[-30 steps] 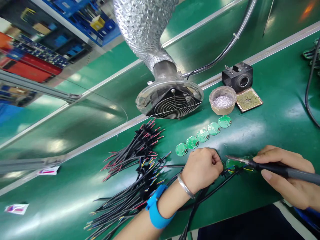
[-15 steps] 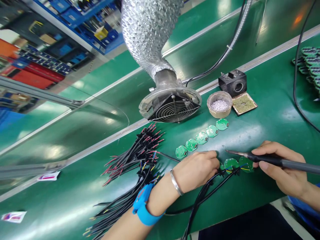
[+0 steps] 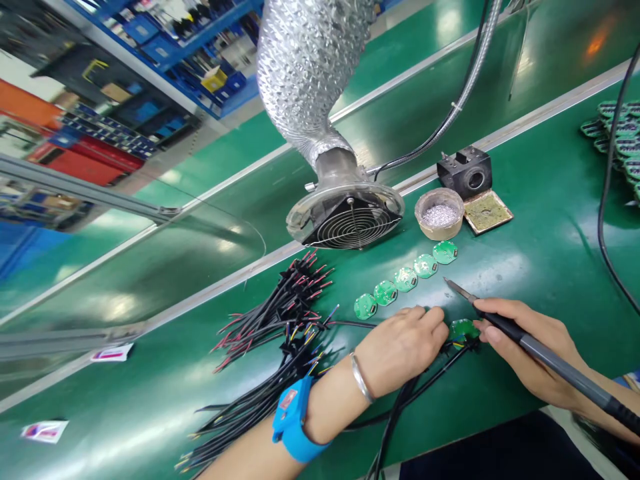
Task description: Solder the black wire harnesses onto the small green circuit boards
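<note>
Soldering iron (image 3: 557, 368) sits in the right hand (image 3: 543, 379), thumb and fingers closed round its handle like a pen. Its long axis slants from lower right to upper left, and the bare tip points past the green circuit board (image 3: 465, 329), lying beyond that board's far edge and apart from it (how high above the bench (image 3: 540, 267) I cannot tell). The board lies on the near side of the tip, between the 2 hands, with thin coloured wires (image 3: 457, 345) at its near edge and a black cable (image 3: 440, 379) trailing towards the wearer. The right fingers are right beside the board's right edge; whether they touch is unclear. The left hand (image 3: 407, 350) is just off its left side, fingers curled down, and what they pinch, if anything, is hidden. Beyond them, 5 round circuit boards (image 3: 405, 280) form a slanting row.
</note>
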